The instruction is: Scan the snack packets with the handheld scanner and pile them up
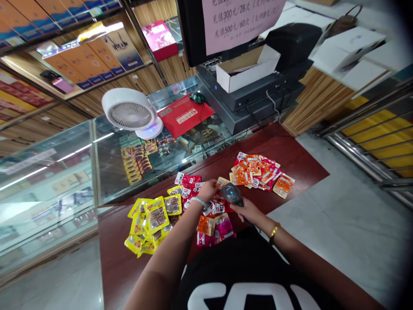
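Left hand (pixel 208 189) is pinching the edge of an orange packet (pixel 222 181), as far as the fingers are showing. Right hand (pixel 248 211) is wrapping its fingers around the handle of a black scanner (pixel 231 193); the scanner head is sitting just beside that packet and partly covering it in view. Both hands are working over the dark red table (pixel 122 267). Middle pile (pixel 206 225), red, orange and magenta packets, is lying around and below the left hand. Yellow packets (pixel 157 215) are lying heaped left of it, mixed pile (pixel 253 168) is lying to the right, past the scanner. Behind, a white fan (pixel 130 112) is standing on the glass case (pixel 176 160), near a red mat (pixel 174 120) that is carrying a dark mouse (pixel 197 98)
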`<state>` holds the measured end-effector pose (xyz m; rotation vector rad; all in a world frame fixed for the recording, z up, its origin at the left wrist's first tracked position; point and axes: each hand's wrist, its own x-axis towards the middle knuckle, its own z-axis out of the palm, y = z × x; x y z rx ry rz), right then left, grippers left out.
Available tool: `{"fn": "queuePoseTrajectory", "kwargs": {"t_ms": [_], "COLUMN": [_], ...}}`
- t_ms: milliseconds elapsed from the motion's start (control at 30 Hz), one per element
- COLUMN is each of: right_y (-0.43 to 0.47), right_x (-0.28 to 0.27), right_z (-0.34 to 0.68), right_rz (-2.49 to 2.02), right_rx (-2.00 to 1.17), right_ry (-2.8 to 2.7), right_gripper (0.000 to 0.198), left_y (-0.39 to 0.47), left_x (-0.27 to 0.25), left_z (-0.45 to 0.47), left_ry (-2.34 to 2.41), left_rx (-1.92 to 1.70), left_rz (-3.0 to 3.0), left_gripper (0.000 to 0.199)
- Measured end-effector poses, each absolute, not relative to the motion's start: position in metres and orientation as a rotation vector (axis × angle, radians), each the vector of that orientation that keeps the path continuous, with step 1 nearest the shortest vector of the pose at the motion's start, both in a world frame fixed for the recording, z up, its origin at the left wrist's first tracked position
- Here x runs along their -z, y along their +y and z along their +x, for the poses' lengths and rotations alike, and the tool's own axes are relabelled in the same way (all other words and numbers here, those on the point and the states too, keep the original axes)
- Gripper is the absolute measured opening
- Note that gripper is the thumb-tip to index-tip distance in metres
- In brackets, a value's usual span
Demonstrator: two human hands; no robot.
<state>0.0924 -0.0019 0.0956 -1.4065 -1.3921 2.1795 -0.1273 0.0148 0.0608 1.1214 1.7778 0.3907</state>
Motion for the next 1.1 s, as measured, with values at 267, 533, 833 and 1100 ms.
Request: {"fn": "queuePoseTrajectory", "kwargs": {"t_ms": [267,533,833,1100], "right_y": [0.002,-0.010,-0.016,-0.026], "right_x": [-0.089,-0.086,-0.079,-0.073], "right_z": [0.096,0.116,0.127,0.135], "right_rz": [-1.390,-1.493,-1.556,-1.518], "right_rx": [-2.176,-2.117,-2.095,-2.155], "right_ry": [-1.364,-1.235,-1.203,-1.317], "right_gripper": [0.041,0.043,0.043,0.040], "left_y": [0.015,0.042,-0.034,-0.036], "left_x": [-0.050,-0.057,-0.070,-0.069], "left_z": [-0.122,-0.096,-0.086,-0.099], "left_ry": [1.814,1.465,1.850,1.915], "left_rx": [-0.379,-0.748,0.104,0.233], "left_rz": [1.181,0.876,1.808,1.673], "left_gripper": [0.018,0.039,0.047,0.044]}}
